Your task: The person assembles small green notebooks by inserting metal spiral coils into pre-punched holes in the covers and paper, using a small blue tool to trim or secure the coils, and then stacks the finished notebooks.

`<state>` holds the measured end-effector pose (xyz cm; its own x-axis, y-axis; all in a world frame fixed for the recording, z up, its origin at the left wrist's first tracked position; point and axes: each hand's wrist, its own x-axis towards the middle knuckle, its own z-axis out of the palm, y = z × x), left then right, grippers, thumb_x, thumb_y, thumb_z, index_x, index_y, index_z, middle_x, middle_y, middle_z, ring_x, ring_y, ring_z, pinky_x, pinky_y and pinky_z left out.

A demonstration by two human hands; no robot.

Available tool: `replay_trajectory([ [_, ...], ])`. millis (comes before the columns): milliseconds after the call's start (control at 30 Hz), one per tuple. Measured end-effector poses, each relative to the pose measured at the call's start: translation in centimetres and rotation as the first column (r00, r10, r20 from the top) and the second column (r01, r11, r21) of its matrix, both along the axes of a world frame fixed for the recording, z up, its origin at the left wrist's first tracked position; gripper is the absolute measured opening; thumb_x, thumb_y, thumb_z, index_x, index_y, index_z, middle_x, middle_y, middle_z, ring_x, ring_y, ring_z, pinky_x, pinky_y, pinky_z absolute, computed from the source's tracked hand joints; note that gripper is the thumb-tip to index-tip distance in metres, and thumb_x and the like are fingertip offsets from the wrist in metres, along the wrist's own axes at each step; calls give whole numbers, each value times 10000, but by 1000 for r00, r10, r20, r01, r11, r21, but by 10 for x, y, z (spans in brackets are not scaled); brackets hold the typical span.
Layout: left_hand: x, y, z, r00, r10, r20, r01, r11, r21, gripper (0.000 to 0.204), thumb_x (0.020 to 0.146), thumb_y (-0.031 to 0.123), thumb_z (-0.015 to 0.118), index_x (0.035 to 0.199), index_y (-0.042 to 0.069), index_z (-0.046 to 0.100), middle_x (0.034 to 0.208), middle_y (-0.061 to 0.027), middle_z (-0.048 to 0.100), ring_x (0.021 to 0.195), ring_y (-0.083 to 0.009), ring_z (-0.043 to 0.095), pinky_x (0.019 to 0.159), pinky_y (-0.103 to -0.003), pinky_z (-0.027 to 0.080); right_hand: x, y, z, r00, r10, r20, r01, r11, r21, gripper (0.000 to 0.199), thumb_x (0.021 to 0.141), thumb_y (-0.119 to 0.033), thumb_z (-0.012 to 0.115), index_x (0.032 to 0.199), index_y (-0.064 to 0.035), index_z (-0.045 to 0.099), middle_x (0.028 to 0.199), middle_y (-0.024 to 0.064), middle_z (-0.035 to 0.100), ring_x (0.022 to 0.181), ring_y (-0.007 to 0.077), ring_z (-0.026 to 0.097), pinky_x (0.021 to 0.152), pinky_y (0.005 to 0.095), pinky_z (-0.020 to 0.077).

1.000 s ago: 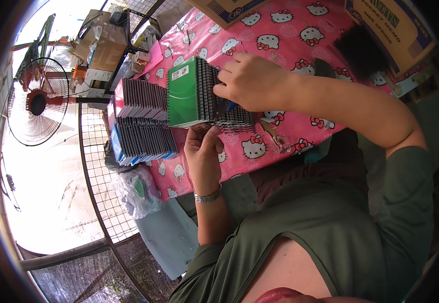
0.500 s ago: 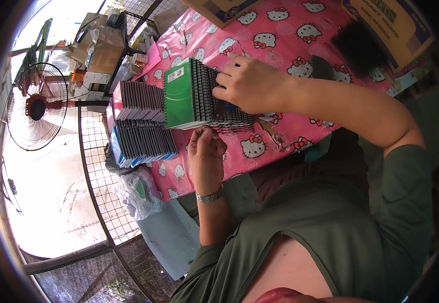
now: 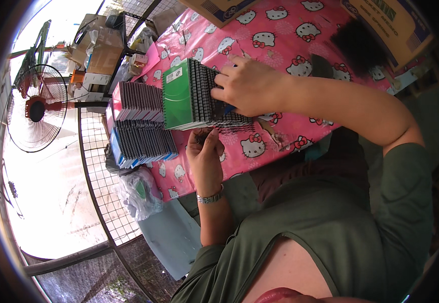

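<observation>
A stack of green-covered spiral notebooks (image 3: 178, 96) stands at the table's near edge, with black coil bindings facing right. My right hand (image 3: 252, 86) reaches over the bindings from the right, its fingers curled round a blue-and-dark tool (image 3: 228, 108). Most of that tool is hidden, so its kind cannot be made out. Just below the stack's near corner is my left hand (image 3: 207, 154), wearing a wristwatch. It is closed, with a small tangle of thin black strands (image 3: 202, 137) between thumb and fingers.
Stacked pink notebooks (image 3: 141, 101) and blue notebooks (image 3: 143, 144) stand left of the green ones. Cardboard boxes (image 3: 388, 33) are at the far edge, near a dark bristly heap (image 3: 358, 48). A pink patterned cloth (image 3: 260, 55) covers the table. A fan (image 3: 36, 108) stands at left.
My left hand has turned slightly and dropped a little from the stack, so the black strands show more. My right hand has shifted a touch to the left and stays at the bindings.
</observation>
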<state>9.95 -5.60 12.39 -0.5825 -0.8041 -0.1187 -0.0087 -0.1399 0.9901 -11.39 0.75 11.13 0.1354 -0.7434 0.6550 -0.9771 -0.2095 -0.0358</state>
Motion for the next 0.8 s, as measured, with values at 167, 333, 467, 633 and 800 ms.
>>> replay_trajectory([
  [167, 4, -5, -3, 999, -52, 12, 52, 999, -7, 66, 930, 38, 643, 965, 39, 586, 729, 0, 563, 538, -61, 431, 505, -227, 333, 5, -1, 18, 998, -57, -29, 64, 905, 421, 116, 805, -156, 577, 790, -77, 660, 769, 92, 672, 809, 252, 677, 797, 426, 552],
  [333, 3, -6, -6, 988, 58, -146, -20, 968, 250, 74, 936, 28, 626, 978, 47, 568, 741, -2, 566, 550, -65, 437, 516, -238, 347, -9, 0, -6, 998, -57, -7, 57, 998, 16, 122, 813, -157, 568, 788, -89, 666, 788, 71, 673, 822, 247, 679, 834, 434, 540],
  [467, -3, -4, -13, 985, 95, -143, -53, 960, 275, 55, 933, 16, 610, 955, 47, 570, 717, 4, 548, 538, -65, 426, 514, -236, 348, -9, -5, -14, 997, -58, -60, 49, 988, -147, 135, 824, -162, 561, 788, -90, 670, 802, 56, 673, 828, 253, 679, 861, 443, 529],
  [633, -2, -10, -20, 1000, -4, -18, 6, 996, 84, 47, 935, 38, 608, 908, 61, 576, 656, 8, 536, 516, -80, 428, 527, -235, 372, 2, -7, 5, 998, -50, -37, 60, 931, 361, 143, 823, -167, 563, 794, -79, 671, 800, 59, 673, 827, 254, 679, 846, 442, 530],
  [800, 0, -9, -19, 998, 0, -62, 10, 989, 149, 50, 931, 47, 612, 903, 66, 574, 659, 2, 543, 524, -87, 438, 535, -239, 385, -7, -3, -11, 998, -58, -6, 58, 979, 196, 144, 828, -166, 560, 799, -81, 672, 798, 63, 674, 825, 252, 679, 834, 433, 532],
])
